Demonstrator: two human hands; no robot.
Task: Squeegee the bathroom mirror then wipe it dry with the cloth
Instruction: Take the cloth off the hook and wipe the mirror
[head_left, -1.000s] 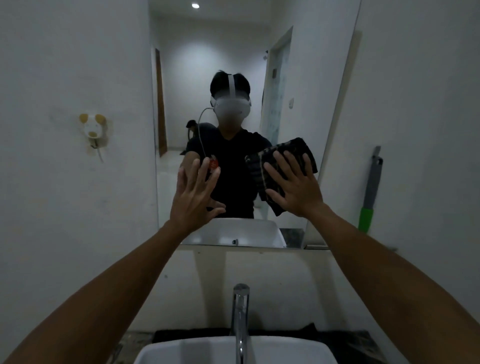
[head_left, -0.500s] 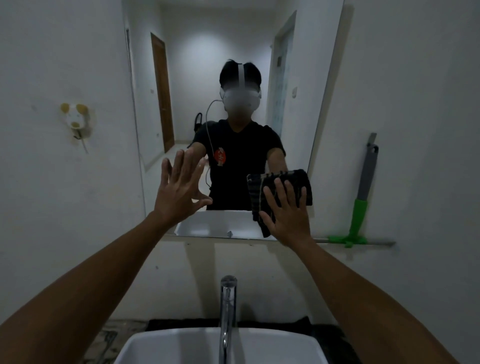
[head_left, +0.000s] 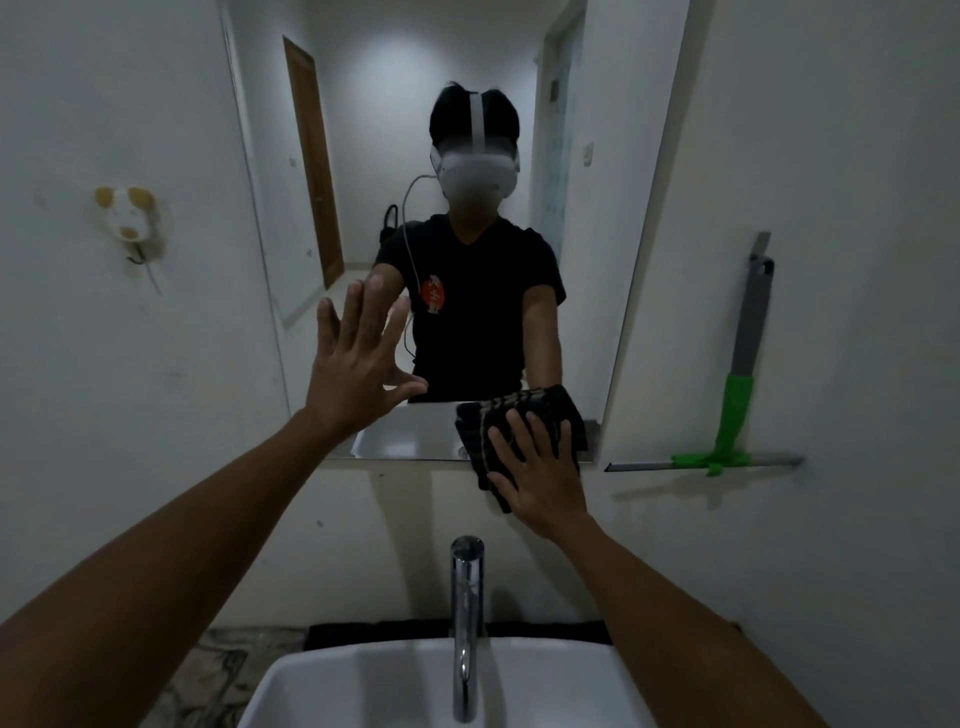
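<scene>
The mirror hangs on the wall above the sink and fills the middle of the view. At its bottom right corner the dark cloth lies flat against the glass, its lower part hanging past the mirror's bottom edge onto the wall. The right hand presses it there with an open palm, fingers spread over the fabric rather than pinching it. The left hand is also spread wide and holds nothing, at the mirror's lower left; whether it touches the glass cannot be told.

The squeegee leans upright against the wall to the right of the mirror, untouched, its blade resting on a narrow ledge. So step 2, the drying wipe, looks to be in hand, with the cloth at the bottom of a pass.

The next move likely calls for lifting the cloth to an unwiped strip and drawing it down with steady, flat pressure. The tap stands below, clear of both arms.
</scene>
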